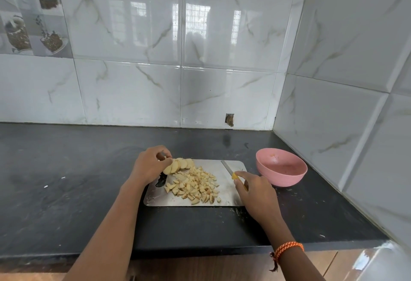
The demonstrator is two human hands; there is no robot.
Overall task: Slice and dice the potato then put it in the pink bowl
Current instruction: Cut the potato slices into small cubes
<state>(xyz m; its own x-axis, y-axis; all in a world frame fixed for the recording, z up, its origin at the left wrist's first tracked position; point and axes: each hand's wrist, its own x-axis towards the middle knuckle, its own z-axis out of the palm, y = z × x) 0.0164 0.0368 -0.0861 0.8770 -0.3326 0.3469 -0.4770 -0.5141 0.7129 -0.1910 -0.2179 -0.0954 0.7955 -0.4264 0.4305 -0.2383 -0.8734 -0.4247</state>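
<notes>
A person stands at a dark stone worktop (66,180) set into a corner of white marble-patterned wall tiles (222,36). A steel cutting board (224,198) lies near the front edge of the worktop, right of centre.

On the board, a heap of diced potato pieces (195,186) fills the middle. At the board's far left corner sits a short row of uncut potato slices (179,165), leaning against one another.

The left hand (151,165) reaches over the board's left end, its fingers curled and its fingertips pinching the nearest of the slices.

The right hand (255,189) rests over the board's right end, its fingers wrapped around the yellow handle of a knife (231,169). The blade points away from the person toward the board's far right corner, low over the steel; whether it touches the board cannot be told. A braided orange band (288,249) circles the right wrist.

The pink bowl (281,167) stands on the worktop just beside the board's far right corner, close to the side wall. It holds no potato, only faint smears inside.
</notes>
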